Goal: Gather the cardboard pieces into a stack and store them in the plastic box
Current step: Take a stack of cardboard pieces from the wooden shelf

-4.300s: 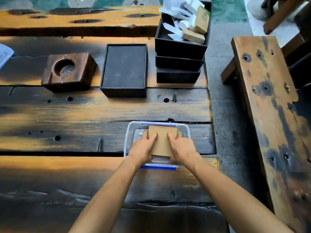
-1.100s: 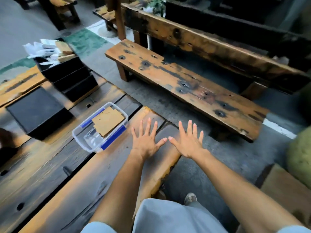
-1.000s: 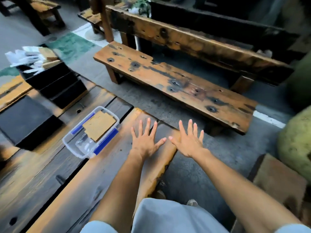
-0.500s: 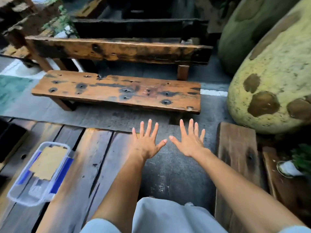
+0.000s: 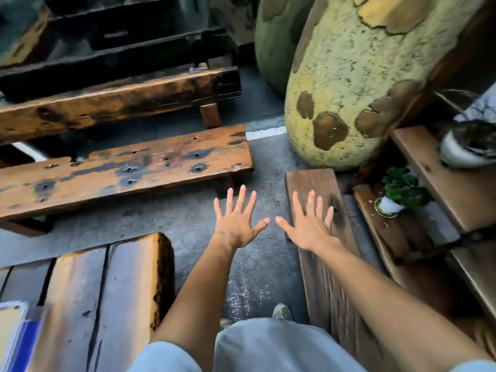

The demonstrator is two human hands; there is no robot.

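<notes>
Only a corner of the clear plastic box [image 5: 22, 336] with its blue clip shows at the bottom left edge, resting on the wooden table [image 5: 112, 285]. A sliver of tan cardboard [image 5: 6, 331] lies inside it. My left hand [image 5: 237, 220] and my right hand [image 5: 308, 224] are held out side by side over the grey floor, fingers spread wide, palms down, holding nothing. Both are well to the right of the box.
A low wooden bench [image 5: 126, 170] stands ahead, a second one [image 5: 115, 100] behind it. A large yellow-green boulder [image 5: 357, 84] rises at the right. A wooden plank [image 5: 319, 237] lies under my right hand; a small potted plant [image 5: 397, 194] and a white bowl [image 5: 467, 146] sit on shelves.
The view has swung further right, so the box has slid almost out of frame at the bottom left. My empty, spread hands keep the same pose.
</notes>
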